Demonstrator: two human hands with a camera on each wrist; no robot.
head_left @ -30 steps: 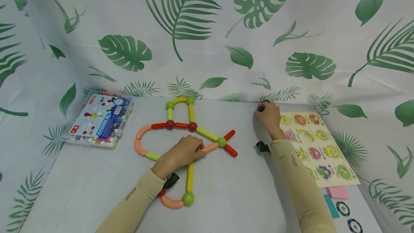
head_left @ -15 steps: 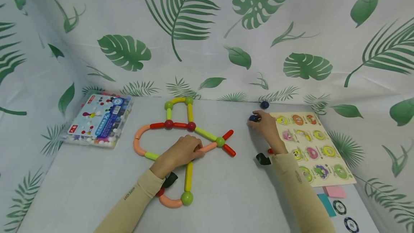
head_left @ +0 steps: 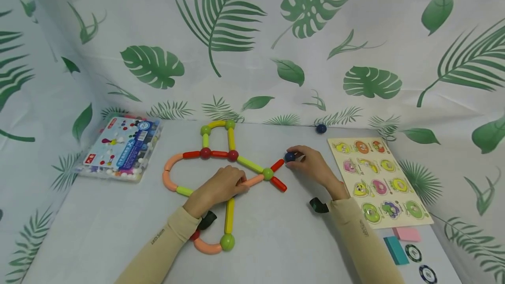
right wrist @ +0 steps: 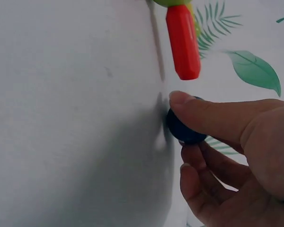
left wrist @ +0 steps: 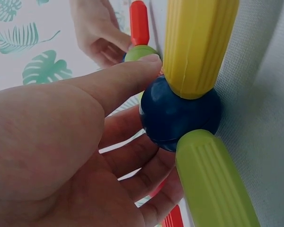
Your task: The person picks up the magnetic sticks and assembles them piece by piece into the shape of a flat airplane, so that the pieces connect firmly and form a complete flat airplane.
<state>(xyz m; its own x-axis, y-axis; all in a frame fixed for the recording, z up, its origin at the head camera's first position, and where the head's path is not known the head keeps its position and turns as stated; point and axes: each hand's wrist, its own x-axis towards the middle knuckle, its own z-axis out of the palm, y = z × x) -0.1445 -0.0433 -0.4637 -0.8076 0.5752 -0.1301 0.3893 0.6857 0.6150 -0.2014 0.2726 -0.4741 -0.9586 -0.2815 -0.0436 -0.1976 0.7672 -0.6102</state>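
Observation:
My right hand [head_left: 313, 165] pinches a dark blue ball [head_left: 289, 157] between thumb and fingers, right at the tip of the upper red rod [head_left: 278, 165]. In the right wrist view the ball [right wrist: 184, 124] is close over the table, with a red rod [right wrist: 183, 45] above it. My left hand [head_left: 222, 185] grips another blue ball [left wrist: 180, 111], hidden from the head view. A yellow rod [left wrist: 199, 42] and a green rod [left wrist: 217, 182] join that ball. From beneath the fingers a salmon rod [head_left: 254, 180] runs to a green ball [head_left: 268, 173], part of a magnetic rod-and-ball figure.
A clear box [head_left: 118, 148] of pieces stands at the back left. Another blue ball [head_left: 321, 129] lies near the back edge. A fruit picture board [head_left: 378, 183] is on the right; a pink block [head_left: 407, 234], teal block [head_left: 396, 250] and two round chips sit below it.
My right hand picked a blue ball from the back of the table and carried it left and nearer to the red rod's tip. The left hand stays in place.

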